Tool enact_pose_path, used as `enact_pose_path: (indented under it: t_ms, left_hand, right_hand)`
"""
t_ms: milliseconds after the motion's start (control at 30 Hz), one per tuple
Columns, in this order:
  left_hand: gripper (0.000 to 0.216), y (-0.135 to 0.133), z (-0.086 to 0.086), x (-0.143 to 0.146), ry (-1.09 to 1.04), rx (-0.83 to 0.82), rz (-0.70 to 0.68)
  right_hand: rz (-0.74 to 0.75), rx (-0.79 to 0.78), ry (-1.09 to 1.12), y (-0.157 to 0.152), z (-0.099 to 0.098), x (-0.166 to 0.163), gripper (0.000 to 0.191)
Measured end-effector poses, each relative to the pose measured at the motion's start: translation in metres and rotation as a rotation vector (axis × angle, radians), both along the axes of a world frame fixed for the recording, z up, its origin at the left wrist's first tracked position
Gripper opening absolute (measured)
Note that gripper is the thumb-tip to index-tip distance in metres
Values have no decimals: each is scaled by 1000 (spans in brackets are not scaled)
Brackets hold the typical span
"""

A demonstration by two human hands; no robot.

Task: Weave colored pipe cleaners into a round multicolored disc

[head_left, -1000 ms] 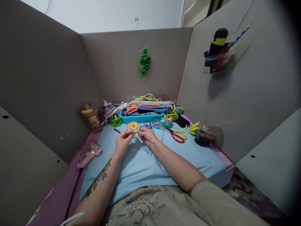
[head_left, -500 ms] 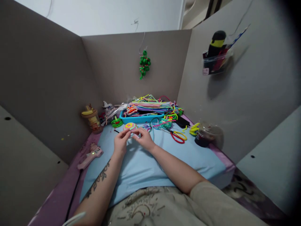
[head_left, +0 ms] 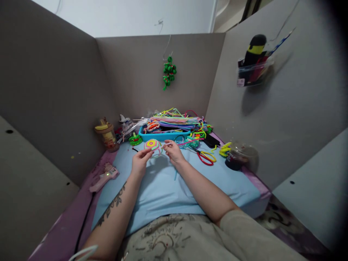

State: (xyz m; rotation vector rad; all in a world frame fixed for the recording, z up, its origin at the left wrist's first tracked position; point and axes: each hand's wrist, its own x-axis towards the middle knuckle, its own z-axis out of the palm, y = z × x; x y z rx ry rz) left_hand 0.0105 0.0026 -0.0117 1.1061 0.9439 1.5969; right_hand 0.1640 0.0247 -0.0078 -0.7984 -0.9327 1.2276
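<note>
My left hand [head_left: 140, 162] pinches the lower edge of a round pipe-cleaner disc [head_left: 152, 144] coiled in pink, green, yellow and red, holding it above a light blue mat [head_left: 163, 188]. My right hand [head_left: 174, 153] is closed on a thin pale pink pipe cleaner end [head_left: 166, 144] that runs from the disc's right side. Both hands meet just in front of a blue tray [head_left: 160, 137] piled with coloured pipe cleaners.
A pink glue gun [head_left: 104, 177] lies at the left on the purple surface. A lidded jar [head_left: 106, 135] stands at back left. Red and yellow loops [head_left: 206, 157] and a clear-lidded dark cup [head_left: 236, 156] sit at right. A green ornament [head_left: 169, 71] hangs on the grey cardboard wall.
The disc tipped flat half a second ago and is now turned up again. My right hand has moved up and right, drawing the pink strand out from the disc.
</note>
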Motion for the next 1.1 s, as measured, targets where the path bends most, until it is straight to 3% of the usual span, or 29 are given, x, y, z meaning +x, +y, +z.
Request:
enact_pose_path:
  t_ms: [133, 600, 900, 1000, 1100]
  left_hand:
    - [35, -3, 3, -1, 26, 33, -22]
    - [40, -8, 9, 3, -7, 90, -103]
    - [46, -12, 11, 1, 14, 57, -36]
    - [45, -10, 10, -3, 17, 53, 58]
    - [49, -7, 9, -6, 4, 1, 48]
  right_hand:
    - [115, -17, -69, -5, -3, -8, 35]
    - [186, -86, -113, -12, -2, -10, 37]
    - [-71, 178, -271, -8, -9, -9, 33]
    - [-72, 221, -322, -6, -11, -5, 29]
    - [-65, 289, -407, -5, -10, -2, 25]
